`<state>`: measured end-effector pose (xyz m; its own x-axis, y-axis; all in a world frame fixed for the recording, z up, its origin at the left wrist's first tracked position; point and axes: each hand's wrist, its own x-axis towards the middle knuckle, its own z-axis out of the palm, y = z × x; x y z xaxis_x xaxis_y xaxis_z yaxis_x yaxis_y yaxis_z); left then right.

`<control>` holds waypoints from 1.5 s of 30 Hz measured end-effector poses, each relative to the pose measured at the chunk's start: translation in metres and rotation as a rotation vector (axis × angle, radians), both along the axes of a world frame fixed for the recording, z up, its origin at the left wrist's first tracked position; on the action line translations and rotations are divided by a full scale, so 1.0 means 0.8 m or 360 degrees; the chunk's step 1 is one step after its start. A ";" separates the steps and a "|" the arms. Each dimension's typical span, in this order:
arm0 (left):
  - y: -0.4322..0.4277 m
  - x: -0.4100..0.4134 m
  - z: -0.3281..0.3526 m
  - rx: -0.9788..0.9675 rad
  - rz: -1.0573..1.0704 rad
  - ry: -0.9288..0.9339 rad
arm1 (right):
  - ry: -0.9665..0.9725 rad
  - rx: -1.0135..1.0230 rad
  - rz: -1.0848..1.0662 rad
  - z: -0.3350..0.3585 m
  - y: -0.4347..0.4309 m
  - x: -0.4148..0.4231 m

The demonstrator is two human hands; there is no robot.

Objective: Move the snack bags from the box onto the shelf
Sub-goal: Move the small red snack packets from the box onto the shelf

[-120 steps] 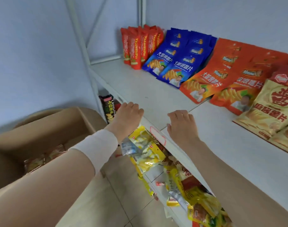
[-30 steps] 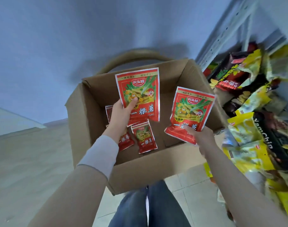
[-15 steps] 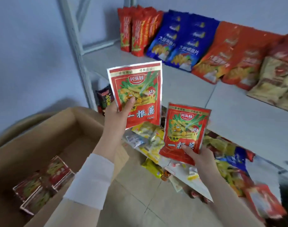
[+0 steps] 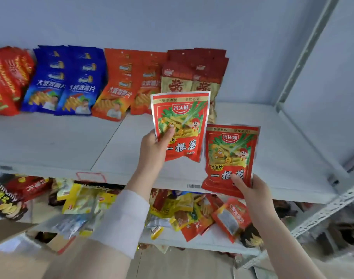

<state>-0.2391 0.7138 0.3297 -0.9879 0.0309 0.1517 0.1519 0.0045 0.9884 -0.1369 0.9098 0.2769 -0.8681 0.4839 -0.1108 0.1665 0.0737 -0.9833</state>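
Above the near edge of the shelf (image 4: 272,137), each hand pinched one red snack bag by a lower corner, the left hand (image 4: 154,146) its bag (image 4: 182,121), the right hand (image 4: 254,190) its bag (image 4: 230,156); such light grips risked a limp bag slipping to the cluttered lower shelf (image 4: 202,241).

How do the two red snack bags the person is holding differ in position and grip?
The left hand's bag is held higher, thumb mid-bag; the right hand's bag sits lower, pinched at its bottom edge. The left hand grips from the side, the right hand from below. Both show identical print.
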 end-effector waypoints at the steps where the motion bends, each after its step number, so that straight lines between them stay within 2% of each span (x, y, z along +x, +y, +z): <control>1: 0.021 -0.012 0.000 0.0000 -0.0034 -0.0003 | 0.0027 0.0004 -0.0045 0.002 0.016 -0.008; 9: 0.151 -0.149 0.004 -0.0004 -0.0140 0.0120 | 0.0129 -0.0004 -0.0370 0.018 0.129 -0.129; 19: 0.279 -0.300 -0.019 -0.0193 -0.0215 0.0061 | 0.0064 0.0009 -0.0527 0.002 0.246 -0.279; 27: 0.378 -0.395 -0.045 -0.0314 -0.0092 0.0052 | 0.0117 0.0023 -0.0427 -0.016 0.346 -0.399; 33: 0.433 -0.451 -0.056 -0.0257 0.0044 -0.0018 | 0.0156 -0.0014 -0.0280 -0.032 0.399 -0.482; 41: 0.454 -0.479 -0.091 -0.0038 0.0218 -0.0178 | 0.0212 0.0103 -0.0216 -0.044 0.407 -0.526; 45: 0.461 -0.490 -0.092 -0.0043 0.0244 -0.0205 | 0.0166 0.0132 -0.0212 -0.049 0.408 -0.534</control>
